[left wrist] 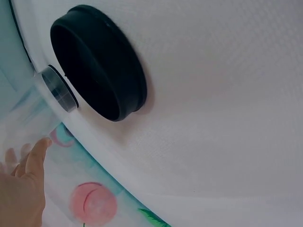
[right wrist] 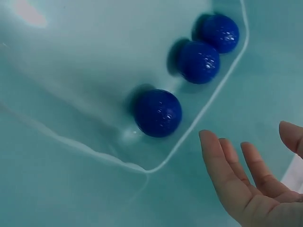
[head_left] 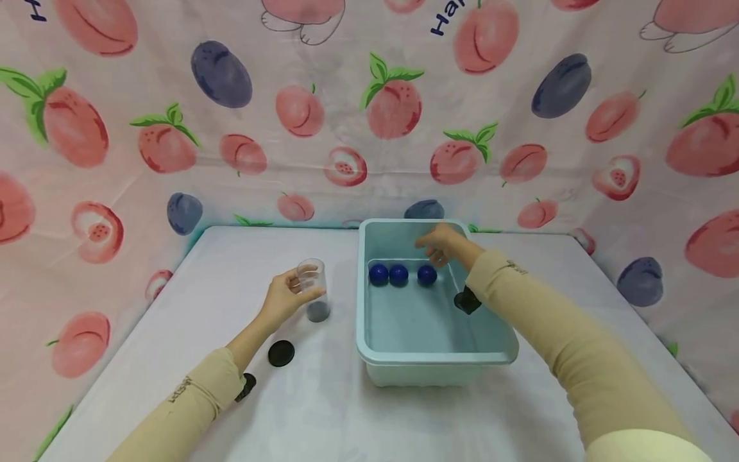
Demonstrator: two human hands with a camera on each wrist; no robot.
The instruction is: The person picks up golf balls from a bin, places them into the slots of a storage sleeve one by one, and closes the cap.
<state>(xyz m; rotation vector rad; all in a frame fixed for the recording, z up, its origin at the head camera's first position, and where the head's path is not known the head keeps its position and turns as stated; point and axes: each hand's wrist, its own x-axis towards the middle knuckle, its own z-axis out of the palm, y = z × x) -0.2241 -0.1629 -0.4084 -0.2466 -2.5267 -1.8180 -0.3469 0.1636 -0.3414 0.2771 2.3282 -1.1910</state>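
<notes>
My left hand (head_left: pixel 284 296) (left wrist: pixel 23 189) grips a clear cylinder (head_left: pixel 312 276) (left wrist: pixel 28 111) around its side, above the white table (head_left: pixel 323 410). A black round lid (head_left: pixel 281 353) (left wrist: pixel 97 64) lies on the table below that hand. Over the back right of the light blue bin (head_left: pixel 439 357), my right hand (head_left: pixel 443 244) (right wrist: pixel 255 184) is open and holds nothing. Under it in the bin is a blue ball (head_left: pixel 427 275) (right wrist: pixel 158 113). Two more balls (head_left: pixel 398 275) (right wrist: pixel 199 62), (head_left: pixel 378 274) (right wrist: pixel 220 33) lie side by side to its left in the head view.
The bin's walls (head_left: pixel 362 295) stand between the two hands. Behind the table hangs a fruit-patterned cloth (head_left: pixel 346 128). Black wrist devices (head_left: pixel 467 300), (head_left: pixel 246 387) show at both sleeves.
</notes>
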